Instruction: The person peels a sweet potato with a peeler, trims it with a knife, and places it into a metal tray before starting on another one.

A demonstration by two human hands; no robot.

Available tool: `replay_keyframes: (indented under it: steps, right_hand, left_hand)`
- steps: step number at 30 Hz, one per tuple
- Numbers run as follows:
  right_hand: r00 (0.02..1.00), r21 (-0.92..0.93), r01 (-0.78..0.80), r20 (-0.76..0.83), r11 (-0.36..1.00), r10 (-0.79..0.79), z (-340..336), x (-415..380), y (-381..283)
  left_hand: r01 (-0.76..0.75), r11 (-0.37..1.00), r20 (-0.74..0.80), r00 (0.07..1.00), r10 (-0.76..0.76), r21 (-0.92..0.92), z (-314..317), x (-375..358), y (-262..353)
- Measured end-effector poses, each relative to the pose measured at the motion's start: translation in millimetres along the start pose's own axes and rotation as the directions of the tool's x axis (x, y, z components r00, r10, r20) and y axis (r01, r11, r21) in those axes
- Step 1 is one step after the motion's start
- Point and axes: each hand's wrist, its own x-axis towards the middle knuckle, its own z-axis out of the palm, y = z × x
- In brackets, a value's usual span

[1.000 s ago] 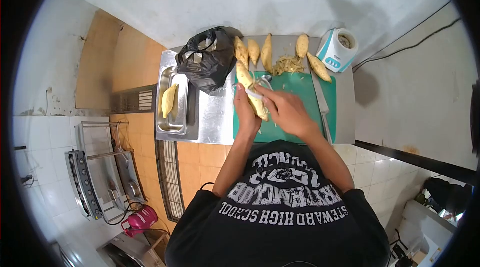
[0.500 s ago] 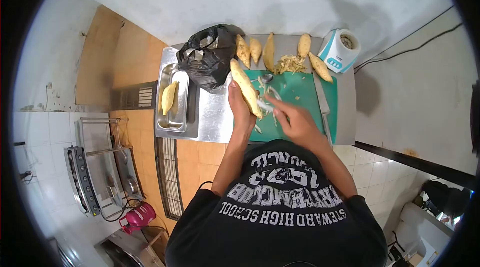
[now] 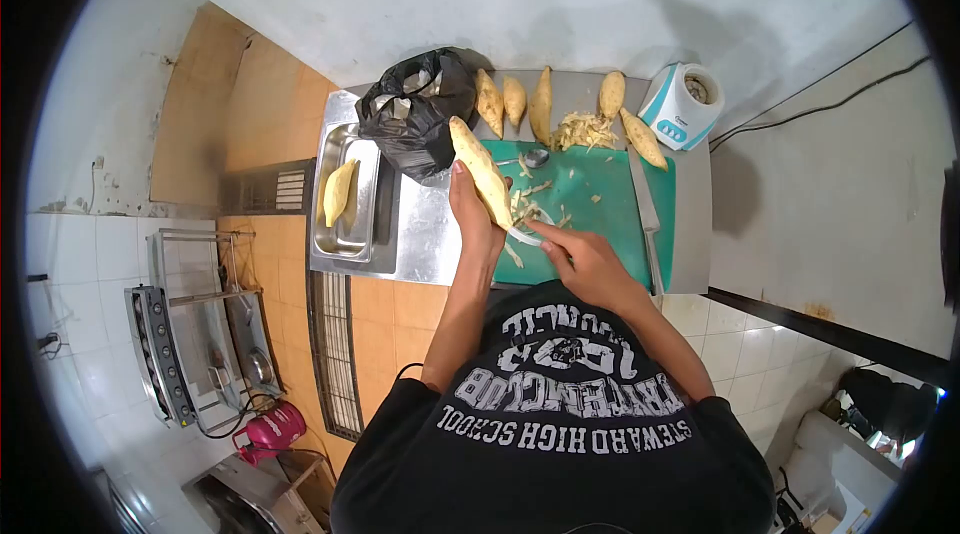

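My left hand (image 3: pixel 475 219) is wrapped round a long, pale yellow, mostly peeled sweet potato (image 3: pixel 480 170), held tilted over the left edge of the green cutting board (image 3: pixel 610 204). At its lower end, my right hand (image 3: pixel 592 262) grips a white peeler (image 3: pixel 528 236), index finger stretched along it; the blade is hard to make out. Below them, thin peel strips (image 3: pixel 530 196) are scattered on the board. A metal spoon (image 3: pixel 536 158) lies near the board's top edge. Along the right side rests a large knife (image 3: pixel 645 209), blade pointing away from me.
Unpeeled sweet potatoes (image 3: pixel 541 104) line the back of the counter, beside a peel heap (image 3: pixel 585 131). A black plastic bag (image 3: pixel 415 114) stands at back left. Another peeled sweet potato (image 3: pixel 339 192) sits in a metal tray (image 3: pixel 372 224). A white and blue appliance (image 3: pixel 680 109) occupies the back right corner.
My right hand and the peeler have moved down and slightly towards me, to the sweet potato's lower end. The sweet potato has shifted slightly left in my left hand.
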Motion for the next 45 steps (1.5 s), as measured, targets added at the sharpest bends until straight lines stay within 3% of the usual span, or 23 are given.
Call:
replay_keyframes:
  steps: [2,6,8,11,12,14,17,20,23,25,27,30,33,38,43,45]
  right_hand:
    - [0.998,0.127,-0.016,-0.057,0.992,0.023,-7.3,-2.0,-7.8]
    - [0.989,0.142,-0.137,-0.039,0.98,0.144,-38.5,28.5,-33.6]
    - [0.992,-0.024,-0.014,-0.127,1.0,0.011,-39.9,46.0,-32.6]
    - [0.981,-0.152,0.084,-0.158,0.985,-0.108,-18.3,52.2,-14.4]
    - [0.981,-0.155,0.091,-0.155,0.984,-0.115,-17.8,50.6,-16.6]
    - [0.996,-0.168,-0.049,-0.079,0.985,0.036,-13.5,39.9,-21.9]
    - [0.994,-0.099,-0.079,-0.085,0.992,0.071,-6.9,30.1,-16.5]
    - [0.994,-0.146,-0.095,-0.065,0.985,0.087,-12.1,23.5,-23.2]
    - [0.996,-0.068,-0.016,-0.09,0.998,0.01,3.5,6.1,-10.1]
    - [0.996,-0.027,0.002,-0.089,1.0,-0.005,6.1,-3.6,-6.7]
    - [0.996,0.018,0.021,-0.086,1.0,-0.019,1.0,-7.2,-8.4]
    - [0.996,0.04,-0.087,-0.013,0.995,0.088,-18.8,2.1,-19.9]
    - [0.994,0.092,-0.052,-0.094,0.994,0.061,-30.2,23.3,-19.9]
    - [0.99,-0.181,0.057,-0.118,0.982,-0.08,-12.0,49.8,-13.4]
    - [0.999,-0.152,0.014,-0.028,0.988,-0.018,5.3,17.1,-15.7]
    - [0.999,-0.133,0.036,-0.031,0.99,-0.04,6.6,5.1,-11.3]
  left_hand:
    - [0.024,0.999,-0.002,1.0,-0.024,-0.023,1.4,0.1,-3.9]
    - [0.053,0.998,0.064,0.996,-0.054,0.018,6.8,-8.7,-15.1]
    - [0.061,0.997,0.14,0.988,-0.067,0.045,10.6,-14.2,-16.5]
    - [0.096,0.995,0.124,0.988,-0.093,-0.013,14.0,-14.6,-15.7]
    - [0.089,0.996,0.122,0.989,-0.086,-0.018,14.2,-13.3,-15.1]
    - [0.103,0.995,0.114,0.988,-0.1,-0.018,11.8,-14.4,-15.8]
    - [0.109,0.994,0.079,0.991,-0.107,-0.017,14.9,-19.1,-16.2]
    - [0.107,0.994,0.046,0.993,-0.106,-0.02,16.7,-15.1,-18.8]
    - [0.083,0.986,0.037,0.996,-0.079,-0.146,10.9,-2.1,-9.3]
    - [0.069,0.938,-0.022,0.996,-0.081,-0.339,5.9,9.5,-7.1]
    - [0.056,0.954,-0.024,0.998,-0.066,-0.295,4.4,7.8,-6.1]
    - [0.103,0.944,0.041,0.995,-0.095,-0.314,5.7,3.2,-6.9]
    - [0.151,0.97,0.09,0.987,-0.136,-0.191,-4.2,6.1,-19.7]
    - [0.13,0.98,0.116,0.987,-0.113,-0.151,9.8,-8.3,-17.1]
    - [0.138,0.951,-0.023,0.988,-0.15,-0.277,4.8,0.5,-11.5]
    - [-0.032,0.946,-0.099,0.995,0.0,-0.322,3.7,5.5,-10.6]
